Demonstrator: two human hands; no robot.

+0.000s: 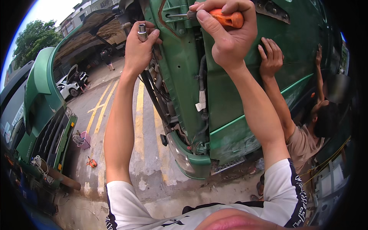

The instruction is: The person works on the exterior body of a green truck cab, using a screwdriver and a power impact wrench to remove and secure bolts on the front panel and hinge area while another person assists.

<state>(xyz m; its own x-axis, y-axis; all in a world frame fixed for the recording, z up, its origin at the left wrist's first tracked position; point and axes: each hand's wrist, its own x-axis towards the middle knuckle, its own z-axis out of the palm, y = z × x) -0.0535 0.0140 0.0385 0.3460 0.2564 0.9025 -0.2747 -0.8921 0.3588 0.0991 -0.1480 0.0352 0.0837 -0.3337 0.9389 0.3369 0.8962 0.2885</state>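
Raised in front of me, my right hand (232, 38) is closed round the orange handle of a screwdriver (229, 19). Its thin metal shaft points left and meets the green pillar (180, 76) of a truck cab near a small slot. My left hand (140, 50) is up beside the pillar's left edge, with a chrome socket (142, 32) pinched between thumb and fingers. Whatever else its curled fingers touch behind the socket is hidden. A green door panel (230, 88) adjoins the pillar, and a black corrugated hose (202, 73) runs down the gap between them.
On the right a co-worker (306, 142) reaches up, one hand (272, 57) against the green door. Another green truck (50, 107) stands at left. A pink basket (83, 140) and an orange tool (91, 162) sit on the ground. Farther back is a white car (73, 86).
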